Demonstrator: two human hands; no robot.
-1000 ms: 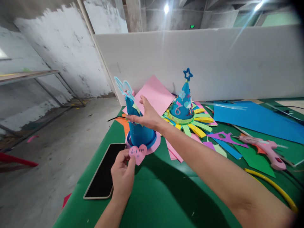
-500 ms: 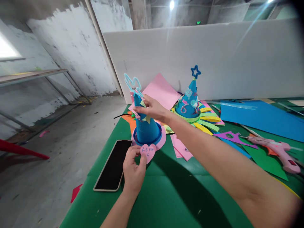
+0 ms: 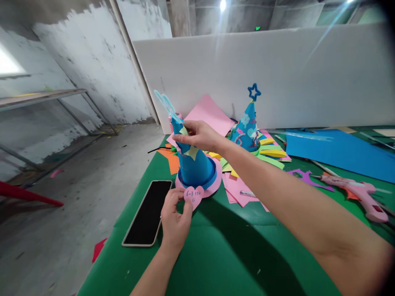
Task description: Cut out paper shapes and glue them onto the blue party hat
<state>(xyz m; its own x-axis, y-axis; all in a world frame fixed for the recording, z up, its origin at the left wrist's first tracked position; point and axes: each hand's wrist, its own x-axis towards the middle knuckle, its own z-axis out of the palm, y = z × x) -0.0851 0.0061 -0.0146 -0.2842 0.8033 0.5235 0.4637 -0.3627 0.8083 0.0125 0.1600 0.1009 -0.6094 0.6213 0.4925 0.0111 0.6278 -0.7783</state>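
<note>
A blue cone-shaped party hat (image 3: 194,168) with a pink brim, a pale green star and a light-blue fuzzy wire shape (image 3: 166,105) on top stands tilted on the table. My right hand (image 3: 199,135) is closed around its upper part. Low in front of the brim, my left hand (image 3: 176,216) pinches a pink paper heart (image 3: 194,196) with handwritten figures on it. Just left of that hand lies a phone (image 3: 148,214) with a dark screen. Behind my right arm stands a second blue party hat (image 3: 245,130), topped with a dark blue star (image 3: 254,92).
The table has a green cover (image 3: 216,255). Pink paper (image 3: 208,117) leans at the back against a white panel (image 3: 262,74). A pink glue gun (image 3: 354,189), purple scrap (image 3: 308,180) and blue sheet (image 3: 339,152) lie at the right. The table's left edge borders the floor.
The hat has turned and tilted in my right hand, its tip shifting left and its brim slightly right. My left hand still holds the heart and has barely moved.
</note>
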